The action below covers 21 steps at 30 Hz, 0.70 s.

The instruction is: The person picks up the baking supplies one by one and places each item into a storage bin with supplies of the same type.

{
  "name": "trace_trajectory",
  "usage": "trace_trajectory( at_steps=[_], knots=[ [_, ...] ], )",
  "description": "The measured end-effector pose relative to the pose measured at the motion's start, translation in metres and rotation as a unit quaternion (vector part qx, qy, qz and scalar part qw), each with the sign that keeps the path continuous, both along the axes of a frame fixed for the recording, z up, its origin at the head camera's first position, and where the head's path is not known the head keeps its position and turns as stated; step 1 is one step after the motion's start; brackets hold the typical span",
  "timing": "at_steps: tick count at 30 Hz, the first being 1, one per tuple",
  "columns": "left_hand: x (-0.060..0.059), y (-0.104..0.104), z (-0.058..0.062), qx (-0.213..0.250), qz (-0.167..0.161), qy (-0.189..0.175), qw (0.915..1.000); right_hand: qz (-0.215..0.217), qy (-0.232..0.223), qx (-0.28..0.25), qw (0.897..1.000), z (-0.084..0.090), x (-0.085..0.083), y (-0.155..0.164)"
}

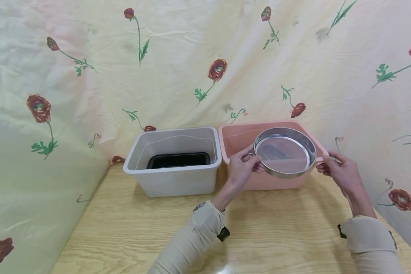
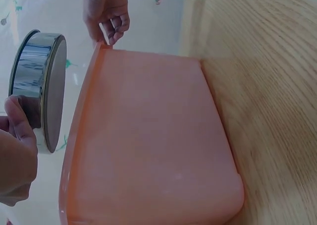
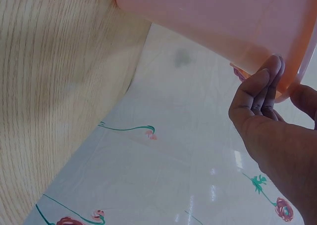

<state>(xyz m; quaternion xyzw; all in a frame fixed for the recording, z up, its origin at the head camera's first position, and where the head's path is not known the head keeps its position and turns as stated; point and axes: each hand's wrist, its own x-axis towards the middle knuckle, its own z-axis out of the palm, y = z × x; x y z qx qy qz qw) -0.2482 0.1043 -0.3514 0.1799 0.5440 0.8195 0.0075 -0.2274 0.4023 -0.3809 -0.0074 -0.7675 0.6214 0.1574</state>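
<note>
A round metal sieve (image 1: pixel 282 154) with a fine mesh bottom is held over the pink bin (image 1: pixel 270 184), tilted toward the camera. My left hand (image 1: pixel 240 168) pinches its rim at the left side, thumb outside. In the left wrist view the sieve (image 2: pixel 37 81) stands apart from the bin's rim. At the bin's front right corner, my right hand (image 1: pixel 344 173) grips the rim, with the thumb on top and the fingers (image 3: pixel 270 79) curled beneath. Through the mesh a greyish shape shows, too unclear to name.
A light grey bin (image 1: pixel 178 182) stands left of the pink one, close beside it. Inside it lies a black rectangular tray (image 1: pixel 179 160). Both bins stand on a wood-grain table (image 1: pixel 130 228). Flower-patterned cloth (image 1: pixel 178 76) hangs behind and along the sides.
</note>
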Motion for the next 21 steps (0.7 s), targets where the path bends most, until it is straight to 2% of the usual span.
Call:
trace_trajectory(
  at_steps=[13,21],
  knots=[
    [-0.01,-0.003,0.002,0.003,0.013,-0.015,0.9998,-0.018,-0.011,0.043,0.999,0.001,0.0,0.0],
    [-0.017,-0.002,0.001,0.009,0.021,-0.033,0.9992,-0.013,-0.007,0.025,1.0,0.001,0.0,-0.002]
  ],
)
